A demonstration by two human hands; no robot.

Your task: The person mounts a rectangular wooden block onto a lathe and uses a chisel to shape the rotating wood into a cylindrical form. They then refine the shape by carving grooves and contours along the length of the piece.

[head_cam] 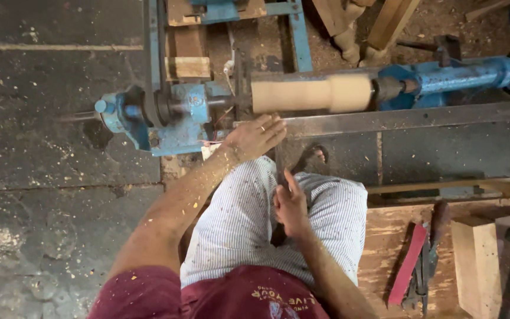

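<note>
While a pale wooden cylinder (311,94) sits blurred between the two ends of a blue lathe (172,115), a person sits low before it in striped trousers and a dark red shirt, seen from above. Their left hand (256,136) reaches forward with fingers stretched flat and loosely spread, holding nothing, hovering just below the cylinder's left end and close to the long metal rail (408,117) that runs beneath the workpiece. Their right hand (290,204) is drawn back over the lap, fingers open and slightly curled, thumb raised, also holding nothing. The cylinder lies level, thinner on its left part and stepping up to a thicker band on its right, where it meets the blue tailstock (444,80). One foot (313,158) shows just under the rail, between the knees. To the person's left the dark stone floor (48,147) lies open, dusted with wood chips and sawdust. To the right a low wooden surface (385,248) crowds in close beside the right knee, carrying a red-handled tool (408,264), some dark metal tools beside it and a pale wood block (476,266) near its far edge. Beyond the lathe, more turned and squared timber pieces (361,26) lie on the ground.
</note>
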